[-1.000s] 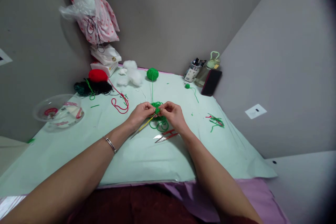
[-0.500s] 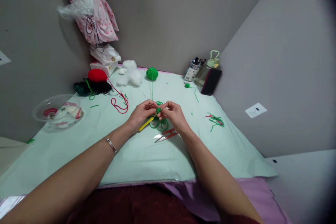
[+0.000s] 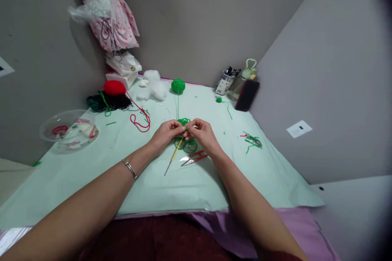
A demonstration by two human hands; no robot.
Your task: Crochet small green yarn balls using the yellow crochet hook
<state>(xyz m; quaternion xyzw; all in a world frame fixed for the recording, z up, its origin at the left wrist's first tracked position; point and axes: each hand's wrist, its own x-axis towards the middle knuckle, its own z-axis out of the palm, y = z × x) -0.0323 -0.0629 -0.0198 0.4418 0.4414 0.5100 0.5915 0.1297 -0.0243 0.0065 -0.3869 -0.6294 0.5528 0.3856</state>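
My left hand [image 3: 169,132] and my right hand [image 3: 201,131] meet above the table, fingertips pinched together on a small green crocheted piece [image 3: 185,129]. Most of that piece is hidden by the fingers. A yellow crochet hook [image 3: 175,153] slants down from just under the fingertips, its metal end pointing toward me; whether the fingers grip it or it lies on the table, I cannot tell. Loops of green yarn [image 3: 190,146] lie below and behind the hands. Red-handled thread snips [image 3: 193,158] rest open-bladed beneath my right wrist.
A green yarn ball [image 3: 178,86] stands behind, its strand running to the hands. White stuffing [image 3: 155,86], red yarn [image 3: 114,87] and a clear plastic tub [image 3: 67,130] are at left. Right are yarn scraps [image 3: 253,140], a phone [image 3: 247,96] and a bottle [image 3: 237,87].
The yellow crochet hook has swung from lying beside my left fingers to a steeper slant, with its metal end now toward me. My fingers have closed further over the green piece.
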